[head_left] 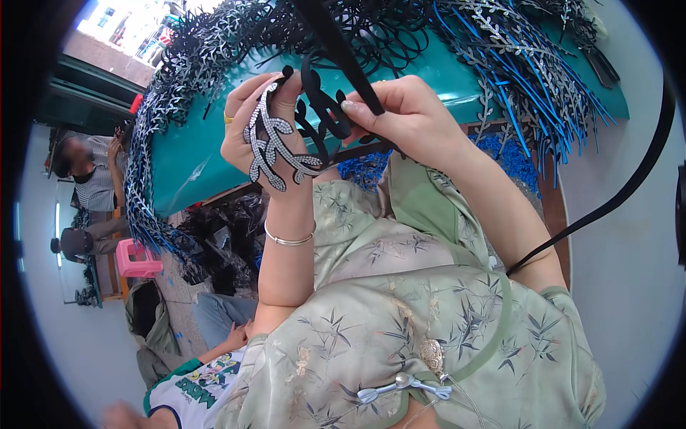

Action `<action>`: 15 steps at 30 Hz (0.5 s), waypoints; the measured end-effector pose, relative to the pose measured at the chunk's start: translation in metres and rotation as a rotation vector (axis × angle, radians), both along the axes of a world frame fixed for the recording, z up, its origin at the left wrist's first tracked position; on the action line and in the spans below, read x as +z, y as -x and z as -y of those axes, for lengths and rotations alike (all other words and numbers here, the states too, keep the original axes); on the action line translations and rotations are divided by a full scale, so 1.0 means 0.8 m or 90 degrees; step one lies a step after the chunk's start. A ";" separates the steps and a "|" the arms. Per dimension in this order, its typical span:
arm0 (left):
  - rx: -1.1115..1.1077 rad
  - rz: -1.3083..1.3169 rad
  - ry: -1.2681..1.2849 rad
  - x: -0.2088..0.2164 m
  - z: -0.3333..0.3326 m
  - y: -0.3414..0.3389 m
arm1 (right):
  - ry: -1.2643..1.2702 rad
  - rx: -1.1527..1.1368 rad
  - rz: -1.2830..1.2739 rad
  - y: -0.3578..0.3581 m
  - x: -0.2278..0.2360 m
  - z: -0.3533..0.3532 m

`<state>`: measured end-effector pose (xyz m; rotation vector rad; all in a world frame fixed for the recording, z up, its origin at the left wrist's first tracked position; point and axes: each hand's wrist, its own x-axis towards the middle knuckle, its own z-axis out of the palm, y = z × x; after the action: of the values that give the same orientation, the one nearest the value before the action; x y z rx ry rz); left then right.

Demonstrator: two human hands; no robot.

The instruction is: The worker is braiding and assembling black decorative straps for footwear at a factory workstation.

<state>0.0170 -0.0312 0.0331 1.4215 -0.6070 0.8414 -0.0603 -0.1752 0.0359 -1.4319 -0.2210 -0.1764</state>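
Observation:
My left hand is closed around a black leaf-branch strip set with rows of clear rhinestones. Its sparkling leaves drape over the fingers and down toward the wrist. Opposite it, my right hand pinches a looped plain black part between thumb and fingers. This part, with small black leaves, spans the gap between both hands; whether it belongs to the same strip, I cannot tell. A dark strap hangs down from the top and covers part of the right fingers.
Beyond my hands stands a green-covered table. Heaped on it are silver leaf strips, black strips and silver-and-blue strips. A black-handled tool lies far right. Leftward are black plastic bags, a pink stool and two people.

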 end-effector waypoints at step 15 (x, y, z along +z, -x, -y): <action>-0.687 -0.444 0.261 0.009 -0.012 0.009 | -0.037 -0.030 0.006 0.003 0.008 0.018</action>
<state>0.0096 -0.0215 0.0403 0.7312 -0.5058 -0.3768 -0.0631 -0.1893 0.0422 -1.3796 -0.1882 -0.2265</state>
